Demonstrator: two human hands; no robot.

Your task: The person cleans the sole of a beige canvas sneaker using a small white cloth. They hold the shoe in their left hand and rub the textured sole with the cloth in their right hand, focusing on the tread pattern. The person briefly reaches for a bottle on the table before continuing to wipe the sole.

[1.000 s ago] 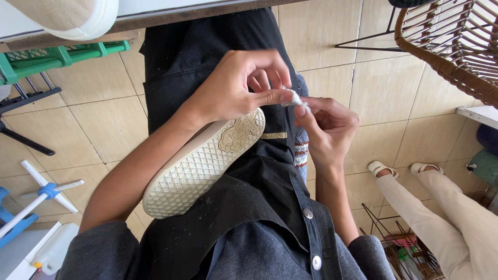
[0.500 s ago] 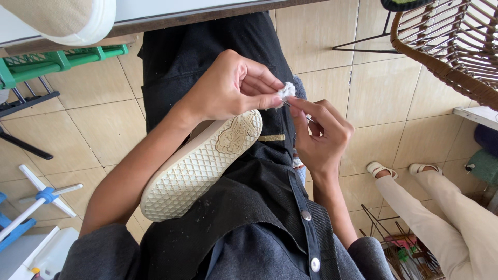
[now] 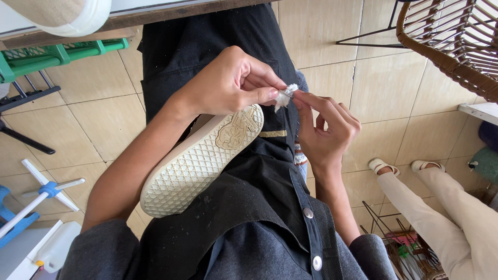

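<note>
While the person's dark apron and grey shirt fill the bottom of the view, a shoe (image 3: pixel 199 163) lies sole-up across the lap, its cream waffle tread facing the camera. Just above its heel end the left hand (image 3: pixel 228 85) pinches a white tuft (image 3: pixel 284 96) between thumb and forefinger, fingers closed on it. The right hand (image 3: pixel 324 132) meets it from the other side, thumb and forefinger tips closed on the same tuft, the other fingers curled loosely.

Under them runs a floor (image 3: pixel 104 119) of beige tiles with thin dark joints. At lower left stands a white jug (image 3: pixel 57 248) beside a blue and white rack. At lower right another person's legs (image 3: pixel 441 207) in pale trousers and white sandals stretch over the tiles, near a wire rack holding coloured items too small to tell.

Farther off, a green crate (image 3: pixel 57 54) sits under a wooden worktop (image 3: pixel 171 14) edge, where another pale shoe rests. A wicker basket (image 3: pixel 456 41) fills the upper right corner; its contents are hidden.
</note>
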